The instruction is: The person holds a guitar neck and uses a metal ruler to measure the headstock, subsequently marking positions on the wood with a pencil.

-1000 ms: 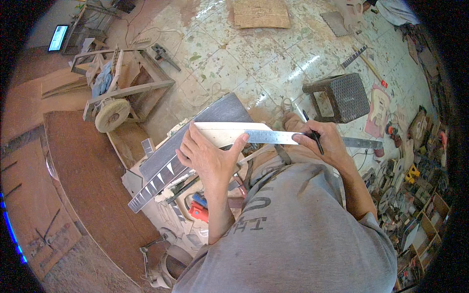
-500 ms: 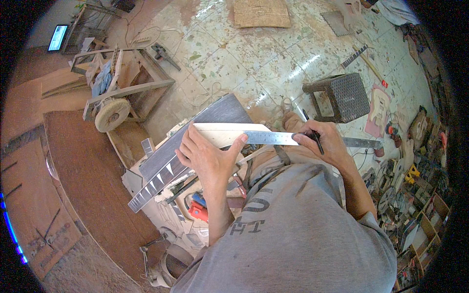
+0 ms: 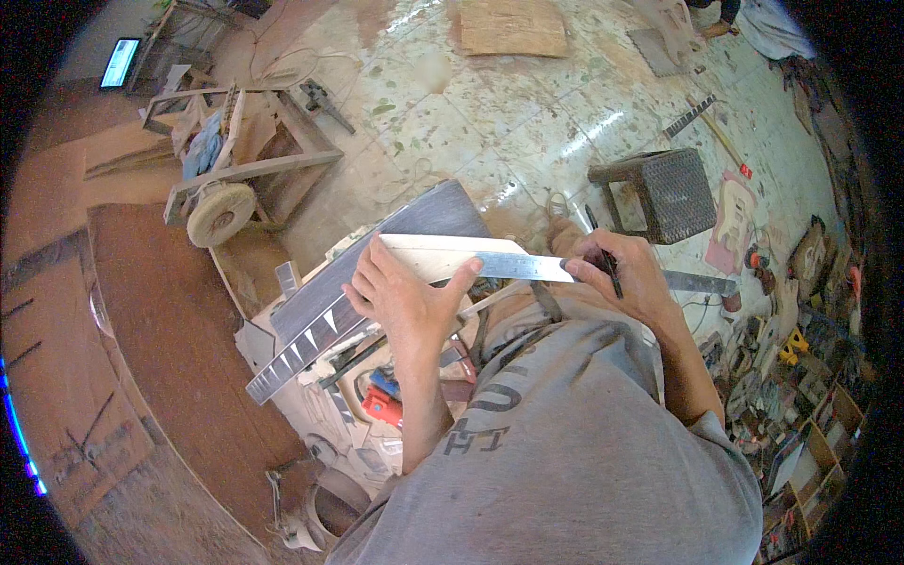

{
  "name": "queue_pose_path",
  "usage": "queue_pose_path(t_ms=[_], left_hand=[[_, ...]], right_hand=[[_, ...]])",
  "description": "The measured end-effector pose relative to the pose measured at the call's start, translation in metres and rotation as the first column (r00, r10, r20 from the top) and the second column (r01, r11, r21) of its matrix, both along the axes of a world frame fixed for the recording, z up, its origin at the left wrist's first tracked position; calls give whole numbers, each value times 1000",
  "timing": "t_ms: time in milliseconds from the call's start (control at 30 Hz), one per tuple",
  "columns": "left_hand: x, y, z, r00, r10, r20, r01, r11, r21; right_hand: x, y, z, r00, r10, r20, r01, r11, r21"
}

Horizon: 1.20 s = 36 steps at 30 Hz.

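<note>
My left hand [image 3: 410, 303] grips a pale pointed strip of wood [image 3: 431, 247], fingers over its left end and thumb pressed at the tip of a steel ruler [image 3: 527, 267]. The ruler lies across the wood's lower right part and runs out to the right. My right hand [image 3: 633, 271] pinches the ruler along its length. A black pen [image 3: 591, 220] also sits between the right fingers, its upper end sticking up. Beneath the left hand rests a dark grey board [image 3: 438, 209]. Along it lies a dark fretboard with white triangular inlays [image 3: 309, 341], partly hidden by the hand.
A dark woven stool [image 3: 673, 193] stands right of my knees. Left is a wooden frame with a round wheel [image 3: 221, 215], beside a brown panel [image 3: 169, 311]. A red tool [image 3: 380, 407] lies below my left hand. Tools and parts crowd the right side. Another person's limb [image 3: 725, 24] shows far right.
My hands, the ruler and the wood keep nearly the same pose. The view has shifted slightly, and more of the other person's limb shows at the far right.
</note>
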<state>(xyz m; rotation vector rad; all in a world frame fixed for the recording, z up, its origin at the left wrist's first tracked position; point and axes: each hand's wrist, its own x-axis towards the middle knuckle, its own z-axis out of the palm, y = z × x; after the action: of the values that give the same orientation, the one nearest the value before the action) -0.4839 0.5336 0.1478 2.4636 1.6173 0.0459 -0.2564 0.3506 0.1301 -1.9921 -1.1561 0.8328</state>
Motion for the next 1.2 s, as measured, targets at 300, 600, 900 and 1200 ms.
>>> queue_pose_path(t_ms=[300,600,900,1200], left_hand=[[-1,0,-3,1000,0,1,0,1000,12],[-1,0,-3,1000,-10,17,10,1000,8],[1,-1,-1,1000,4,10,-5,1000,11],[-1,0,-4,999,-27,33,25,999,49]], right_hand=[[-2,2,-1,999,-2,-35,2,1000,-10],[-4,1,-6,998,-9,-59,9,1000,5],[-5,8,-3,999,-27,-43,32,993,117],[-42,38,2,805,-175,-566,352,910,219]])
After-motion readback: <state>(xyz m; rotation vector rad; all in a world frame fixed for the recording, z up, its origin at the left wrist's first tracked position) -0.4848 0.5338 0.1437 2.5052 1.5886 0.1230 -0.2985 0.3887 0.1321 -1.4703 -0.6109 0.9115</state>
